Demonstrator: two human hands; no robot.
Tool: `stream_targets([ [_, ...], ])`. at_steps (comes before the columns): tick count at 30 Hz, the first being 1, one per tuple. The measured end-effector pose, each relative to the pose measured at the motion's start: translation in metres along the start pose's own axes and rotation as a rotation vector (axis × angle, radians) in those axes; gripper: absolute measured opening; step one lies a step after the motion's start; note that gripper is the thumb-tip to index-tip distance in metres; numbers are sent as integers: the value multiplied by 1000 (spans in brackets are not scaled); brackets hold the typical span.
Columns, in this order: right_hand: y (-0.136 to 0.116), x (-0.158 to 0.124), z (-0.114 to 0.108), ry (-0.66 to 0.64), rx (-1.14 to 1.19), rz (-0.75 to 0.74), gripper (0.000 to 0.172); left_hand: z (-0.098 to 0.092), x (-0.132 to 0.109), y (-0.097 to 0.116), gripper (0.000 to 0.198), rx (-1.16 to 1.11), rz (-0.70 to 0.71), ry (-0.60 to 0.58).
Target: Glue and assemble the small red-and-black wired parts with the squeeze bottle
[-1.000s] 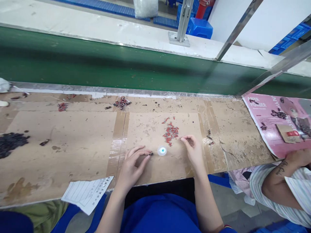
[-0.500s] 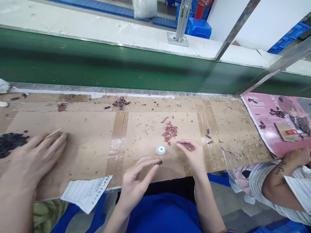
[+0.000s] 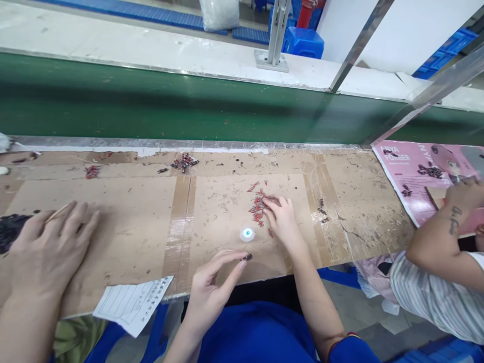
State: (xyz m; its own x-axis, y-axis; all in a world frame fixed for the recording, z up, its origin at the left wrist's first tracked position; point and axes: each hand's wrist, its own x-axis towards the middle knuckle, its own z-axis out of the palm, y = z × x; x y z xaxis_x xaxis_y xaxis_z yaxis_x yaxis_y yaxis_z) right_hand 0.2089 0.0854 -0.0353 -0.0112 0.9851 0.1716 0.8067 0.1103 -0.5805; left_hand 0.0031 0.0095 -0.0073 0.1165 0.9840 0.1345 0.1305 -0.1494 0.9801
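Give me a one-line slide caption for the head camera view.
Left hand pinches a small dark part while right hand touches red pieces on cardboard bench.

Surface (image 3: pixel 132 227): brown cardboard sheets, stained and scuffed, joined by clear tape strips (image 3: pixel 181 222).
Near middle: loose heap of small red pieces (image 3: pixel 258 205). Just beside it, toward near edge: round white cap (image 3: pixel 247 234), blue centre.
Far edge: dark-and-red cluster (image 3: pixel 184 162); smaller red cluster (image 3: pixel 92 172) further left.
Left end: black heap (image 3: pixel 7 232).
Right of middle: few dark bits (image 3: pixel 322 212) on tape.
Right end: pink printed sheet (image 3: pixel 412 171).
Near edge: lined paper form (image 3: pixel 130 302), overhanging.
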Motion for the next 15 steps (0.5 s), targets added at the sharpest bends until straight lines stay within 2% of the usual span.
stream_targets([
  [4, 9, 6, -6, -77, -52, -10, 21, -2, 0, -1, 10, 26, -6, -7],
  [9, 28, 7, -30, -50, -90, 21, 28, -4, 1, -2, 8, 24, 8, 13],
  [12, 32, 11, -37, -136, -94, -26, 29, -5, 1, -2, 8, 11, -7, 18],
  [15, 26, 15, -36, -227, -97, -30, 18, -6, 2, 0, 8, 1, -21, 12],
])
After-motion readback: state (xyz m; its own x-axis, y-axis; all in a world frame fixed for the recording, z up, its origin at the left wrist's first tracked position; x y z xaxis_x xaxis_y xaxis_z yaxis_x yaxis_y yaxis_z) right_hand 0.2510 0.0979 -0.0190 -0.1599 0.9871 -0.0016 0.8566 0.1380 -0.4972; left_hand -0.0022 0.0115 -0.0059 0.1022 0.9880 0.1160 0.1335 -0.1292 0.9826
